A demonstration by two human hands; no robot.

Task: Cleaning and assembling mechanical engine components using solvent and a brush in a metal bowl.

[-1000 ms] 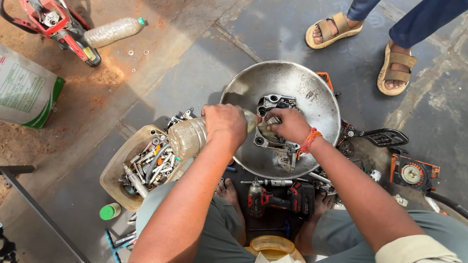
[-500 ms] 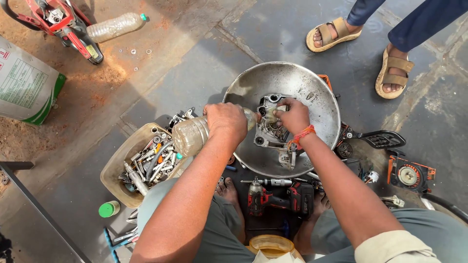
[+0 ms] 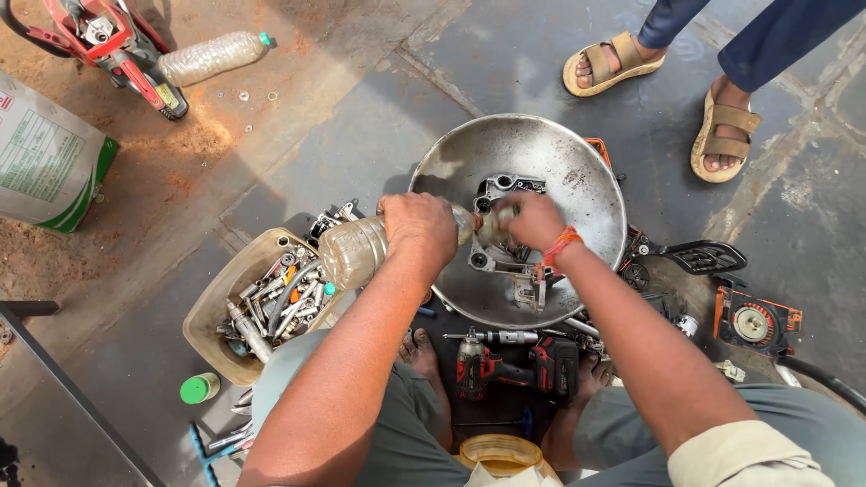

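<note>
Over the metal bowl [image 3: 577, 171], both hands hold the plastic bottle [image 3: 361, 250].

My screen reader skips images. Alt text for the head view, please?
Left hand tips a plastic bottle over a metal part in a steel bowl; right hand touches the part. A tray of tools sits left.

Bright daylight, hard shadows, sharp focus throughout.

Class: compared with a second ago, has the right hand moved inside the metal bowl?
Yes. The right hand has moved toward the bottle mouth, away from the metal bowl's near rim.
</note>
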